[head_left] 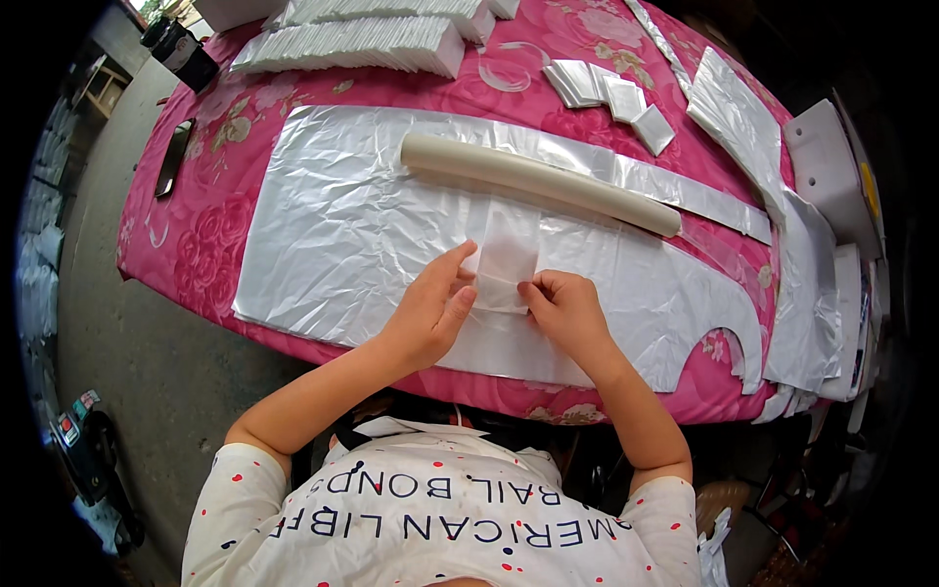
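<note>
Left hand (431, 311) loosely spread, right hand (567, 311) pinching translucent film (510, 249); dark lettering (455, 525) crosses the shirt (421, 563).

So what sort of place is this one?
Probably a small workshop, perhaps home-based: white plastic sheets lie layered on a flower-patterned pink tablecloth, with rows of flat white squares behind them.
</note>
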`<state>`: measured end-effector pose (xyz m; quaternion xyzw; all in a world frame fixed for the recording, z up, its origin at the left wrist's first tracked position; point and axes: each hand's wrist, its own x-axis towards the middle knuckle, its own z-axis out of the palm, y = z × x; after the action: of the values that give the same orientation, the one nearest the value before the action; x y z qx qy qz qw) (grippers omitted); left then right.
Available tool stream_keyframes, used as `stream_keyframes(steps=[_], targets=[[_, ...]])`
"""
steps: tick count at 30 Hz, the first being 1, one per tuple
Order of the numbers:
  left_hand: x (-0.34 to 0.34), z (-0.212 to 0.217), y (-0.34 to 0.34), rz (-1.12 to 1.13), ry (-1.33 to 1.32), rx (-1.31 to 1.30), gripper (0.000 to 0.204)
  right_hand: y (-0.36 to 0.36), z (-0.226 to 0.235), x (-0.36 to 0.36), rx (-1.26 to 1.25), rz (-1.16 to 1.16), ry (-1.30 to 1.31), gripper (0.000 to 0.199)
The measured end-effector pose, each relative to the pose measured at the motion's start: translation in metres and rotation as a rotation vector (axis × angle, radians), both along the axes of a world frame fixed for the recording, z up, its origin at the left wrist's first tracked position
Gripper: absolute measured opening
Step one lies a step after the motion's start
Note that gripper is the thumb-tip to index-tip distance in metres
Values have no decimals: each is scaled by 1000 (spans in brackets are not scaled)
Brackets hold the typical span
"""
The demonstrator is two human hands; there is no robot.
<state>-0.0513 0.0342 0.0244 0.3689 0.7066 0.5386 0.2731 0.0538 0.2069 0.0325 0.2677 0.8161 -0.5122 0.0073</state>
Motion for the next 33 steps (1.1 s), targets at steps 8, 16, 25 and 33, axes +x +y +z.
stream_keyframes(steps=[8, 16, 25, 33], targets=[[22, -17, 5, -287, 793, -305, 81, 13, 7, -14, -187, -10, -209, 26], [18, -20, 8, -241, 847, -311, 78, -7, 16, 3, 270, 15, -10, 39], [3, -15, 25, -142, 1014, -199, 51, 25, -9, -2, 688, 530, 452, 45], [0, -15, 12, -273, 1053, 51, 46, 32, -18, -3, 654, 542, 561, 40]])
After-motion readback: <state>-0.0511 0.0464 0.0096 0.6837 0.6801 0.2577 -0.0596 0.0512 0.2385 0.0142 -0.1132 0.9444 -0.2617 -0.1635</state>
